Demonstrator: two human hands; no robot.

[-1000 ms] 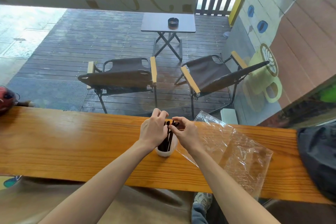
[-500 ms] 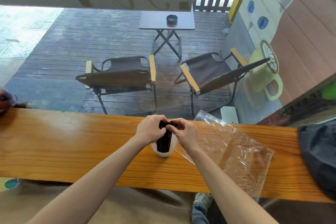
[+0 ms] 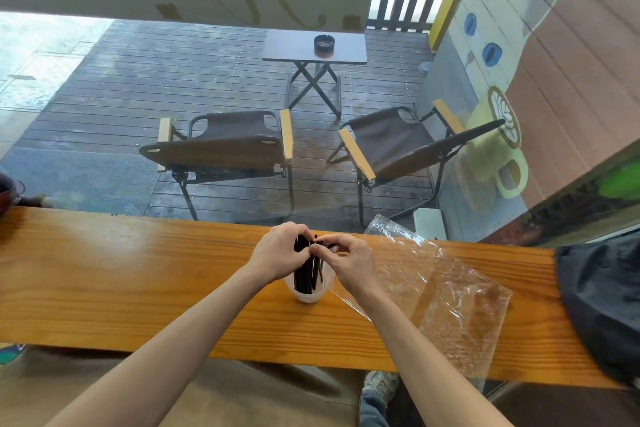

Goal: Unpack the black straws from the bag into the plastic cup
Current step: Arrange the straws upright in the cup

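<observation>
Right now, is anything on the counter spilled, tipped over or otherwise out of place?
Nothing stands out. The cup stands upright on the counter with the straws inside, held by both hands. The empty bag lies flat beside it.

The straws [image 3: 306,272] are black, the cup [image 3: 308,294] clear whitish, the bag [image 3: 446,291] transparent and glossy, and the worktop [image 3: 138,274] orange-brown with wood grain.
</observation>
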